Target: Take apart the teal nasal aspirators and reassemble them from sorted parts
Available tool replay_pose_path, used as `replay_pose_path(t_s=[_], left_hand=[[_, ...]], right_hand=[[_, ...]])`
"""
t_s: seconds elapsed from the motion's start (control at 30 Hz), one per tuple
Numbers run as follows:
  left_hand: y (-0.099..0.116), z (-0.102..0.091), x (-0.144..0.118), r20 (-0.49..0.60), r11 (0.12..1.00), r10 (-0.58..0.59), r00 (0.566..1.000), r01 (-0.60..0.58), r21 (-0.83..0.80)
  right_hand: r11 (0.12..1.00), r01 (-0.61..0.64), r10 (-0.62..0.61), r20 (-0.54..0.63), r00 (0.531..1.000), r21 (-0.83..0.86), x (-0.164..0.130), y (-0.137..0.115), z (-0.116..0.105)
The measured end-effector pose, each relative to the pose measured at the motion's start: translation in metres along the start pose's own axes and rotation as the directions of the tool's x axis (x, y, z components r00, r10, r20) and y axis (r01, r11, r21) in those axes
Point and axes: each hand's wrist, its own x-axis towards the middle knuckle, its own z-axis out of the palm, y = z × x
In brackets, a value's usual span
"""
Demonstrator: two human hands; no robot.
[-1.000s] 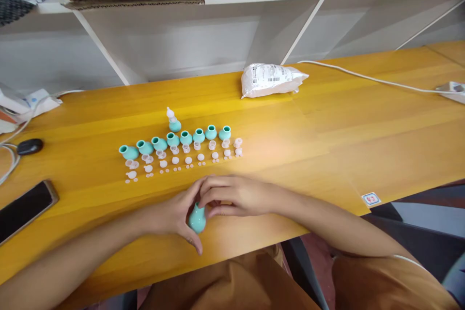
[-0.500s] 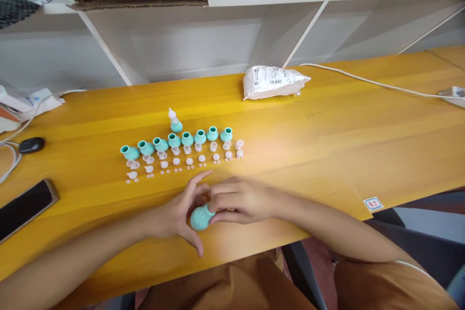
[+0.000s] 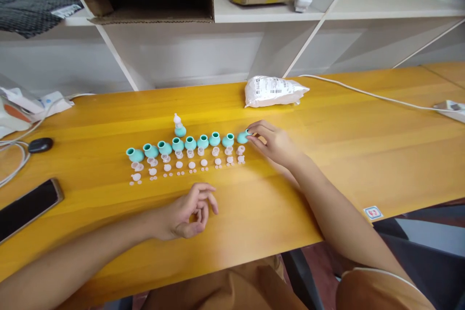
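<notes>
My right hand (image 3: 273, 141) pinches the neck of a teal squeeze bulb (image 3: 242, 137) at the right end of a row of similar bulbs. That bulb leans, its mouth towards my fingers. Several open-mouthed teal bulbs (image 3: 190, 143) stand to its left. In front of the row lie clear plastic cups (image 3: 215, 151), pale nozzle caps (image 3: 192, 165) and tiny round discs (image 3: 178, 173). Behind it stands one assembled bulb with a pale tip (image 3: 179, 128). My left hand (image 3: 191, 213) hovers near the table's front, empty, its fingers loosely curled and apart.
A white plastic package (image 3: 274, 92) lies at the back of the wooden table (image 3: 363, 155). A phone (image 3: 31, 208), a black mouse-like object (image 3: 40, 145) and cables are on the left. An open cardboard box (image 3: 160, 7) sits on the shelf above.
My right hand has carried the teal bulb from beside my left hand up to the right end of the row. My left hand's fingers have curled in. The view has tilted upward.
</notes>
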Motion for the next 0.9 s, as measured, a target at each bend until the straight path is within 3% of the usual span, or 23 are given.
replay_pose_path(t_s=[0.17,0.43,0.53,0.63,0.7,0.73,0.8,0.9], left_hand=[[-0.008,-0.001,-0.003,0.032,0.999,0.023,0.999,-0.024,0.042],[0.007,0.001,0.001,-0.004,0.998,-0.044,0.999,0.044,-0.046],[0.024,-0.003,0.002,-0.035,0.988,0.025,0.999,-0.019,0.155],[0.06,-0.024,0.007,-0.148,0.815,0.212,0.966,-0.091,0.573],[0.089,-0.048,0.015,-0.222,0.572,0.379,0.898,-0.039,0.819],[0.102,-0.062,0.02,-0.258,0.437,0.411,0.874,0.059,0.897],[0.125,-0.091,0.032,-0.349,0.226,0.378,0.858,0.28,0.933],[0.14,-0.13,0.052,-0.439,0.124,0.249,0.863,0.421,0.899]], right_hand=[[0.997,-0.068,0.067,0.028,0.997,0.037,-0.004,0.003,0.008],[0.999,-0.053,0.053,0.027,0.998,0.007,-0.003,0.001,0.007],[0.995,-0.097,0.097,0.017,0.995,-0.032,-0.004,0.0,0.006],[0.988,-0.148,0.148,-0.006,0.989,-0.049,-0.005,0.0,0.002],[0.986,-0.161,0.159,-0.04,0.986,-0.051,-0.005,0.0,-0.001],[0.985,-0.163,0.16,-0.061,0.985,-0.052,-0.005,0.001,-0.002],[0.984,-0.166,0.16,-0.104,0.982,-0.057,-0.006,0.002,-0.005],[0.983,-0.172,0.162,-0.15,0.975,-0.059,-0.006,0.004,-0.008]])
